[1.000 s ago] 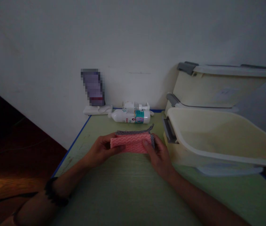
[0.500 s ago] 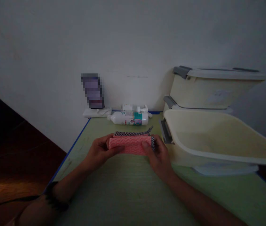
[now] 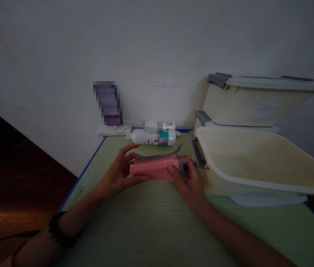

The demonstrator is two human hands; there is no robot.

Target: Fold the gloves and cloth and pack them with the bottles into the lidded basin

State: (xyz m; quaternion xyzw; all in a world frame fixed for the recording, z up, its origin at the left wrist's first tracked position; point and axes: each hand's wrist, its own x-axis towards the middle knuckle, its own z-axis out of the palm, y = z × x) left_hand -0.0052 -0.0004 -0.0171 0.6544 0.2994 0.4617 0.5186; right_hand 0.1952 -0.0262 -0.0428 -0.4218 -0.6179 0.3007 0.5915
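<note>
A folded pink cloth (image 3: 154,168) with black-and-white checked trim and a small hanging loop is held up above the green tabletop. My right hand (image 3: 189,181) pinches its right end, thumb in front and fingers behind. Around the cloth's left end, my left hand (image 3: 120,170) is open: its fingers are raised and spread apart, and its thumb lies along the lower left edge. Whether that thumb still touches the cloth, I cannot tell.
Behind the cloth, a white bottle (image 3: 154,137) and a pump bottle (image 3: 159,125) lie on their sides. An open cream storage bin (image 3: 257,181) with grey latches stands on the right, another bin (image 3: 246,104) behind it. A blurred-out phone-like device (image 3: 109,104) stands at the back left.
My left hand has loosened from the cloth's left end, its fingers lifting and spreading. The cloth now tilts slightly, its right side higher, with my right hand still gripping it.
</note>
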